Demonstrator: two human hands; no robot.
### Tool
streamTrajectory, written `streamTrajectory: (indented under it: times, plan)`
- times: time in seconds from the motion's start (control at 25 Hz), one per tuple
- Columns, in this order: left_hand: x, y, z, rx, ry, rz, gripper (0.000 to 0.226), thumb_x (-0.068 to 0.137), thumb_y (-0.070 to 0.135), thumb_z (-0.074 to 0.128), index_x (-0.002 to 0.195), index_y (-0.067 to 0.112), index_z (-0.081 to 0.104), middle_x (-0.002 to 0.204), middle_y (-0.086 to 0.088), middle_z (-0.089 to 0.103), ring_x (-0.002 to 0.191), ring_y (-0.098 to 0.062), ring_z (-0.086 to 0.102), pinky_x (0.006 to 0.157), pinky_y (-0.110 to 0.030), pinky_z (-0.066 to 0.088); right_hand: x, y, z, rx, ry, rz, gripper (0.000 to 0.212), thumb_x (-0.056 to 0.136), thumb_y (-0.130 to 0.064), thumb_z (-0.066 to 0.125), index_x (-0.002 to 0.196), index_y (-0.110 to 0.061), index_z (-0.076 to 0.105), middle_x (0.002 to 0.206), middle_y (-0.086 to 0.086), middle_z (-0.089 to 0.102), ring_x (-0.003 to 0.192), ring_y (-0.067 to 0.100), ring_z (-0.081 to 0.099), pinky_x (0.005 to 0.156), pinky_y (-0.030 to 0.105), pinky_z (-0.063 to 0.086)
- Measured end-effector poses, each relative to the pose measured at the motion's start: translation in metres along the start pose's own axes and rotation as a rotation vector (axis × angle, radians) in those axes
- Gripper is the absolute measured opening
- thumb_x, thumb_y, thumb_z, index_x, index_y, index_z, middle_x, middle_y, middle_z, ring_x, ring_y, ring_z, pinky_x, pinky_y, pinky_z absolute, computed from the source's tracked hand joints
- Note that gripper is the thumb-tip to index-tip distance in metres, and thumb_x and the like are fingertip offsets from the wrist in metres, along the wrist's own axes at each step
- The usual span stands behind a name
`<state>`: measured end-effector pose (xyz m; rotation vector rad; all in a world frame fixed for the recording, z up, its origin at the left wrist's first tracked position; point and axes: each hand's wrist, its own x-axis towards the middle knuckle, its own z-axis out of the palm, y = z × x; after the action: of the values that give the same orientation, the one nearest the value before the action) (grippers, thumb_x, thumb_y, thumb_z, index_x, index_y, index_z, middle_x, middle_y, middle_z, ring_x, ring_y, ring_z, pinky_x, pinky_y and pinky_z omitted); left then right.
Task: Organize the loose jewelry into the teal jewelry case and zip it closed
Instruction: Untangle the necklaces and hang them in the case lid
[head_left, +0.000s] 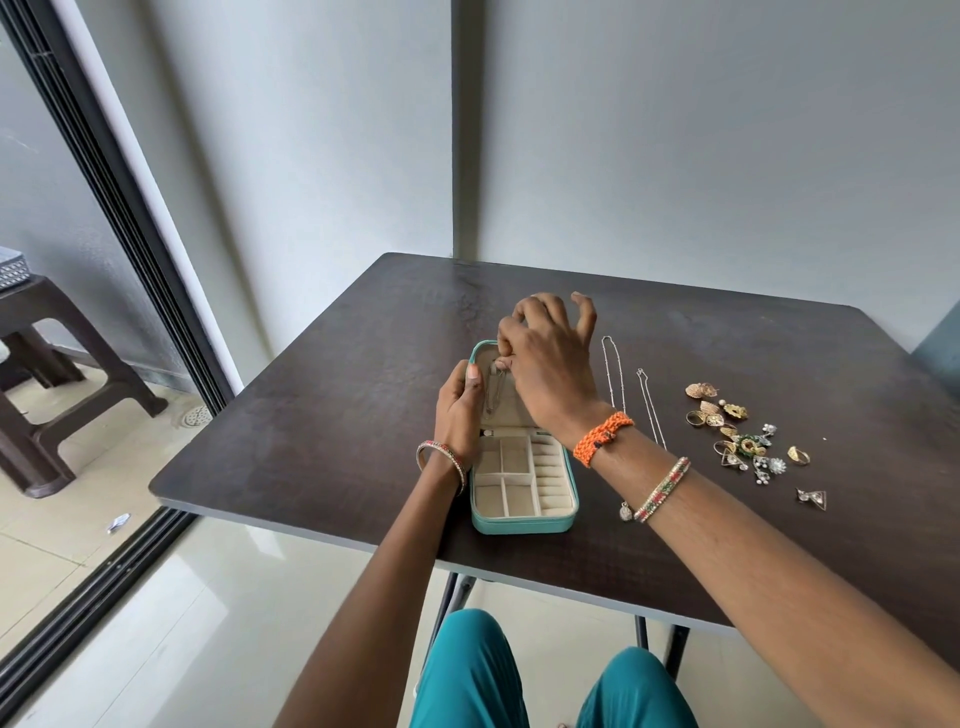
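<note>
1. Teal jewelry case lies open at table's near edge; left hand grips its raised lid.
2. Right hand pinches a chain at the lid's top. Judgement: hook it there, keep lid steady.
3. Right of the grip: two necklaces, one earring-and-ring pile, count uncertain.

Dark wood-grain counter set against a pale wall.
The open teal jewelry case sits near its front edge; two silver chains lie right of it, and farther right a scatter of earrings and rings.
</note>
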<state>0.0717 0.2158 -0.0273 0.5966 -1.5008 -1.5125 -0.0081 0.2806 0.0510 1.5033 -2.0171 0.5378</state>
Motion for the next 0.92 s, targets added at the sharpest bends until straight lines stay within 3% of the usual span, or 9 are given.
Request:
streamTrajectory:
  times: [0.2,0.44,0.6,0.72,0.92]
  plan:
    - [0.0,0.0,-0.001,-0.013,0.007,0.002,0.026,0.088,0.039,0.039,0.084,0.021,0.057,0.087,-0.012,0.052,0.082,-0.023,0.046,0.072,-0.04,0.041,-0.006,0.001,0.003,0.034,-0.042,-0.013,0.021,0.065,-0.005,0.08,0.074,-0.022,0.071,0.112,0.005,0.064,0.118,0.027,0.052,0.103,0.045,0.012]
    - [0.001,-0.002,-0.001,-0.02,0.016,-0.007,0.03,0.087,0.042,0.04,0.084,0.017,0.056,0.084,-0.012,0.05,0.08,-0.023,0.043,0.07,-0.041,0.038,-0.011,-0.001,-0.007,0.114,-0.162,0.065,0.034,0.071,0.007,0.065,0.086,-0.022,0.072,0.137,0.006,0.051,0.138,0.025,0.031,0.106,0.043,0.004]
    - [0.001,-0.001,-0.002,-0.033,0.013,0.003,0.029,0.089,0.037,0.04,0.083,0.013,0.055,0.078,-0.009,0.048,0.076,-0.021,0.043,0.068,-0.034,0.039,-0.028,-0.005,-0.017,0.129,-0.297,0.041,0.043,0.072,0.007,0.059,0.093,-0.028,0.072,0.154,0.004,0.028,0.145,0.023,0.009,0.111,0.045,0.002]
    - [0.0,0.003,-0.001,-0.022,0.021,0.002,0.029,0.093,0.032,0.039,0.083,0.008,0.051,0.071,-0.006,0.042,0.061,-0.007,0.042,0.055,-0.019,0.039,-0.042,-0.007,-0.02,0.109,-0.371,0.008,0.049,0.076,0.007,0.053,0.101,-0.032,0.069,0.161,0.002,0.002,0.147,0.025,-0.009,0.113,0.05,-0.003]
    - [0.001,0.001,0.0,-0.028,0.037,-0.017,0.025,0.097,0.026,0.039,0.079,0.013,0.05,0.077,-0.008,0.044,0.068,-0.013,0.043,0.062,-0.027,0.039,-0.049,-0.007,-0.022,0.145,-0.355,0.052,0.054,0.072,0.011,0.053,0.105,-0.031,0.067,0.161,0.004,0.001,0.147,0.025,-0.01,0.114,0.05,-0.003]
